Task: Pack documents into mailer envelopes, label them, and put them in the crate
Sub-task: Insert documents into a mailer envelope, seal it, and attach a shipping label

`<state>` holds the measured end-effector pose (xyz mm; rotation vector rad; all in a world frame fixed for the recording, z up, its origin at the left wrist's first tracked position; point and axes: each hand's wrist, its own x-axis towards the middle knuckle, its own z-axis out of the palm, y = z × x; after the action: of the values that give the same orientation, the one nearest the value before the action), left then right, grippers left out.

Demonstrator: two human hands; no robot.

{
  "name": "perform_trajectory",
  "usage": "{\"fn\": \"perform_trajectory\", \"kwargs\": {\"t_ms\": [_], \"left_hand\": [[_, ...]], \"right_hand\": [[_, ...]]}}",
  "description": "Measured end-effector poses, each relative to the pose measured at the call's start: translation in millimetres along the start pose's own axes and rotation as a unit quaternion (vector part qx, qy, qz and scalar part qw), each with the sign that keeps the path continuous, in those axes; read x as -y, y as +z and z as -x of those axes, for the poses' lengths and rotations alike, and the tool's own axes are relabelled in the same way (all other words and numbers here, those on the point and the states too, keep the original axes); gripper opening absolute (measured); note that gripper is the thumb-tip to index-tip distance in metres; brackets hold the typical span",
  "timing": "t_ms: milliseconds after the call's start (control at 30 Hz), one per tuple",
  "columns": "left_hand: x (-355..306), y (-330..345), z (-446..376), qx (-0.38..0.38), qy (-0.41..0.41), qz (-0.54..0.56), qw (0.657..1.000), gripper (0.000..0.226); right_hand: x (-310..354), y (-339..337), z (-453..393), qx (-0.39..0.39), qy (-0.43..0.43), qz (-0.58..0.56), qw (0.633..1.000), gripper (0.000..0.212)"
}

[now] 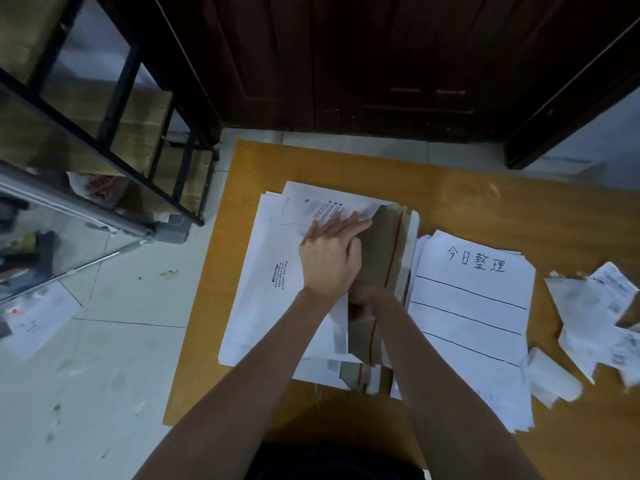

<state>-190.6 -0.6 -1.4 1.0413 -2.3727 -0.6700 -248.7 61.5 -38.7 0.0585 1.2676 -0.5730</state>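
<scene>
Two bare hands meet over a stack of white mailer envelopes [263,282] at centre frame, on an orange-brown wooden table [485,199]. Left hand [329,258] lies flat w/ fingers straight, palm down, pressing the top envelope near its upper edge; fingertips reach the printed text block there. Top envelope's brown flap [384,251] is open, inner side up, w/ a red tear strip running lengthwise along it. Right hand [363,299] sits just below the left, at the flap's lower part, blurred and partly hidden by the flap & wrist, so can't tell if it grips anything or lies flat. More envelopes show under the top one, incl. another brown flap w/ red strip peeking out at the stack's bottom edge.

Just right of the envelopes, touching or nearly so: pile of white documents [474,327], top sheet w/ handwritten characters and three ruled lines. Far right of frame: torn label papers [595,306] scattered on the table, print too blurred to read.

Upper left: black metal shelf rack [114,109] holding cardboard boxes. Top centre: dark wooden door [381,64]. Lower left: pale tiled floor [86,393] w/ a loose printed sheet near the left edge
</scene>
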Motion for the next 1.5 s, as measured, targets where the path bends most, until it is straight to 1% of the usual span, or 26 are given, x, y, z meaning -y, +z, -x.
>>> {"fn": "perform_trajectory", "kwargs": {"t_ms": [100,167,233,267,300,333,367,400,433,467,500,533,567,600,633,700,800,867,933,1000,1100,1233,1333,1367,1433,1500], "left_hand": [[-0.6,-2.0,3.7,-0.001,0.005,-0.005,1.0,0.045],[-2.6,-4.1,5.0,0.003,0.008,-0.009,1.0,0.046],[-7.8,-6.0,3.9,0.001,0.012,-0.014,1.0,0.046],[-11.0,-6.5,3.7,0.001,0.016,-0.017,1.0,0.045],[-14.2,-6.3,4.4,0.0,0.023,-0.02,1.0,0.045],[-17.4,-5.9,5.5,0.001,0.03,-0.023,0.999,0.043],[-20.2,-4.9,6.7,0.001,0.036,-0.025,0.999,0.041],[-22.9,-3.5,7.9,0.003,0.039,-0.025,0.999,0.039],[-25.6,-2.0,9.7,0.005,0.04,-0.025,0.999,0.037],[-28.5,-0.9,11.8,0.008,0.042,-0.027,0.999,0.036],[-31.2,0.2,14.7,0.008,0.048,-0.031,0.998,0.036],[-33.3,0.9,18.1,0.005,0.057,-0.035,0.998,0.035],[-34.8,1.8,22.2,0.005,0.067,-0.039,0.997,0.035],[-35.5,2.3,26.0,0.009,0.073,-0.042,0.996,0.035],[-36.6,2.9,29.1,0.021,0.072,-0.045,0.996,0.037],[-38.8,4.5,34.8,0.049,0.066,-0.061,0.995,0.04],[-41.7,5.7,41.9,0.068,0.07,-0.081,0.992,0.038],[-42.8,4.7,44.7,0.064,0.073,-0.081,0.992,0.035],[-43.6,2.8,46.1,0.064,0.077,-0.087,0.991,0.036],[-44.5,0.9,46.5,0.066,0.08,-0.096,0.99,0.037],[-44.8,-1.3,46.0,0.054,0.087,-0.099,0.99,0.037],[-40.8,-4.0,45.8,0.049,0.087,-0.112,0.989,0.036],[-35.8,-6.2,46.4,0.048,0.07,-0.112,0.99,0.036],[-34.7,-6.9,46.4,0.046,0.065,-0.112,0.991,0.036],[-32.9,-7.2,45.6,0.043,0.063,-0.109,0.991,0.035],[-30.5,-6.8,44.2,0.037,0.068,-0.106,0.991,0.034]], "right_hand": [[3.9,6.9,10.4,-0.073,-0.05,0.066,0.994,0.027],[8.5,9.1,20.5,-0.127,-0.095,0.107,0.982,0.033],[10.3,-7.5,35.8,-0.108,-0.148,0.103,0.978,0.035],[10.3,-17.9,48.5,-0.085,-0.18,0.069,0.978,0.035],[8.0,-32.5,62.1,-0.08,-0.212,0.03,0.973,0.032],[3.3,-47.6,75.0,-0.105,-0.258,-0.031,0.96,0.025],[-5.3,-63.3,86.4,-0.14,-0.323,-0.118,0.928,0.015],[-17.3,-78.8,93.8,-0.197,-0.375,-0.216,0.88,0.008],[-31.7,-92.2,97.6,-0.275,-0.389,-0.291,0.83,0.01],[-48.3,-105.0,99.0,-0.38,-0.349,-0.306,0.8,0.018],[-65.0,-115.7,97.9,-0.49,-0.262,-0.253,0.792,0.033],[-82.5,-124.0,94.8,-0.562,-0.153,-0.164,0.796,0.052],[-97.9,-128.5,92.6,-0.594,-0.069,-0.078,0.798,0.068],[-109.9,-129.7,90.5,-0.604,-0.019,-0.013,0.796,0.081],[-119.2,-129.7,88.0,-0.608,0.007,0.036,0.793,0.089],[-131.3,-127.3,82.6,-0.622,0.019,0.097,0.777,0.094],[-140.0,-128.0,79.1,-0.65,0.028,0.105,0.752,0.1],[-143.5,-128.8,79.4,-0.657,0.032,0.103,0.746,0.108],[-147.6,-130.1,79.1,-0.664,0.031,0.113,0.738,0.112],[-152.3,-131.1,78.3,-0.682,0.024,0.124,0.721,0.109],[-158.9,-132.9,79.4,-0.707,0.006,0.124,0.696,0.093],[-165.6,-134.0,80.4,-0.737,-0.023,0.091,0.669,0.053],[-166.0,-131.9,84.0,-0.768,-0.051,0.035,0.638,0.029],[-164.6,-131.4,87.4,-0.769,-0.067,0.01,0.635,0.023],[-158.7,-130.2,96.5,-0.759,-0.1,-0.04,0.642,0.019],[-152.5,-129.4,104.6,-0.759,-0.125,-0.049,0.637,0.019]]}}
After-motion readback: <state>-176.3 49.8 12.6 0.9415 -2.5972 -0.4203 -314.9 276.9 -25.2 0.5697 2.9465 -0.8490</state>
